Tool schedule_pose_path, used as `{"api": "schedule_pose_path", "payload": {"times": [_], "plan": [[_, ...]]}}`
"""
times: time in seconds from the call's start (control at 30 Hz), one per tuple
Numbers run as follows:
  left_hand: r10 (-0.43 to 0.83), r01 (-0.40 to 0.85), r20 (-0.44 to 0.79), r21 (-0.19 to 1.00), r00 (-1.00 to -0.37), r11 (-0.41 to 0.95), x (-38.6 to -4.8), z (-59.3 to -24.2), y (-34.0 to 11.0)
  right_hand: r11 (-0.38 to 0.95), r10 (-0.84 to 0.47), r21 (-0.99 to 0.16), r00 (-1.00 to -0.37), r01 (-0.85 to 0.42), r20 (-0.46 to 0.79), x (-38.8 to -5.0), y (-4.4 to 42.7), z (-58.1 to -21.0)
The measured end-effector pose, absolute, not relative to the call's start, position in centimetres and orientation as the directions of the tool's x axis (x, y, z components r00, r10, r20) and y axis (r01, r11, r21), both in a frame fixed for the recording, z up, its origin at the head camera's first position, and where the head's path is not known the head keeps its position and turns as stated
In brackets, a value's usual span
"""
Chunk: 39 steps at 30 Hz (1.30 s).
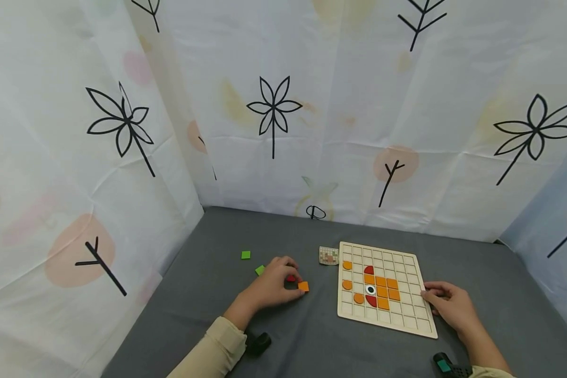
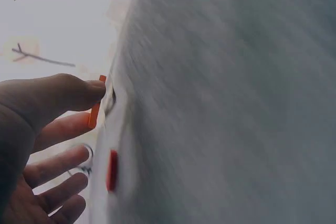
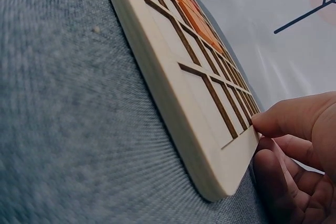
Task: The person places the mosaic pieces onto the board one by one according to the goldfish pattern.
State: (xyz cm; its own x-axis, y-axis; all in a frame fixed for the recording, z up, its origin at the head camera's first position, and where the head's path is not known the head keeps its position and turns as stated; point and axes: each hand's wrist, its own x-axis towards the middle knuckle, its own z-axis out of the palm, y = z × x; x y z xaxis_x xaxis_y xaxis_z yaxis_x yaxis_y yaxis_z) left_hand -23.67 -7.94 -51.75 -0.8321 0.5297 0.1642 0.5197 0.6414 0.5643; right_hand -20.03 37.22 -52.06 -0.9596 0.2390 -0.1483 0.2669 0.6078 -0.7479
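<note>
My left hand (image 1: 275, 283) pinches an orange square tile (image 1: 303, 286) over the grey cloth, left of a wooden grid board (image 1: 413, 320). In the left wrist view the thumb and index finger hold this orange tile (image 2: 95, 113) on edge, while the other fingers are spread. Partly hidden behind the hand lies a red tile (image 1: 290, 279). At the board's right edge, my right hand (image 1: 453, 310) grips it with the thumb on top, as the right wrist view shows. Orange squares (image 1: 381, 292), red pieces (image 1: 370, 301), orange discs (image 1: 358, 298) and an eye piece (image 1: 370, 290) sit in the grid.
Two green tiles (image 1: 245, 255) lie on the cloth to the left, one beside the left hand. A small patterned card (image 1: 328, 255) touches or nearly touches the board's upper left side. Printed fabric (image 1: 340, 173) hangs behind the table.
</note>
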Motion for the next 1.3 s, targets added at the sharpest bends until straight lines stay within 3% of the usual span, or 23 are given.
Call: {"api": "schedule_pose_path", "payload": {"times": [0.37, 0.77, 0.97, 1.3], "plan": [[0.671, 0.689, 0.262, 0.513, -0.693, 0.512, -24.8, -49.9, 1.4, 0.589, 0.262, -0.753, -0.951, 0.294, -0.166, -19.9, 37.4, -52.5], [0.768, 0.779, 0.258, 0.439, -0.586, 0.448, -24.0, -50.9, 9.7, 0.58, 0.275, -0.754, -0.946, 0.307, -0.174, -20.0, 37.4, -52.9], [0.785, 0.793, 0.21, 0.356, -0.583, 0.494, -24.1, -51.8, 11.4, 0.594, 0.249, -0.754, -0.955, 0.282, -0.161, -20.0, 37.3, -52.7], [0.746, 0.769, 0.202, 0.268, -0.634, 0.581, -23.7, -51.7, 12.2, 0.596, 0.233, -0.756, -0.959, 0.27, -0.158, -20.0, 37.3, -52.2]]}}
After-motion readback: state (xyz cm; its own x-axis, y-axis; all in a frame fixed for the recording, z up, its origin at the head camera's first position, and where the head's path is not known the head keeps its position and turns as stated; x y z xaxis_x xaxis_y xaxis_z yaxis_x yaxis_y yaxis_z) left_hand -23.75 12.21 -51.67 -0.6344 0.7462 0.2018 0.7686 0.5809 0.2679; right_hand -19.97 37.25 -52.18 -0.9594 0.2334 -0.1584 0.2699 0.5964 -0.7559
